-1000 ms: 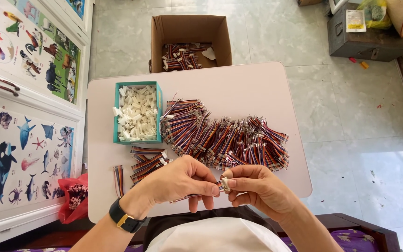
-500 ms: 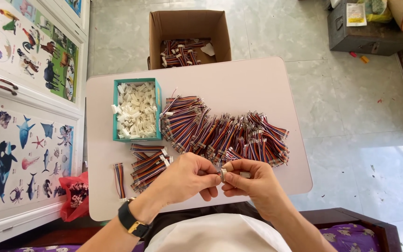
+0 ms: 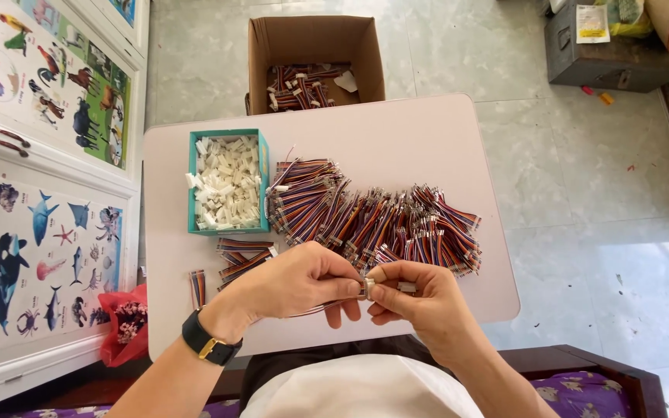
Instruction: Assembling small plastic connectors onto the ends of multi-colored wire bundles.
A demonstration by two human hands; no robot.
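We found the left hand (image 3: 296, 279) and right hand (image 3: 416, 298) meeting over the table's (image 3: 427, 139) near edge, fingers of both pinching one small white connector (image 3: 367, 288) between them, a wire bundle (image 3: 311, 310) trailing beneath the left hand; so held, the piece sat close under the eye. Just beyond lay the heap of striped wire bundles (image 3: 381, 217), within easy reach. The teal tray of white connectors (image 3: 228, 182) stood left of it. Bare tabletop remained at the far right. Past the far edge, an open cardboard box (image 3: 315, 54) sat on the floor.
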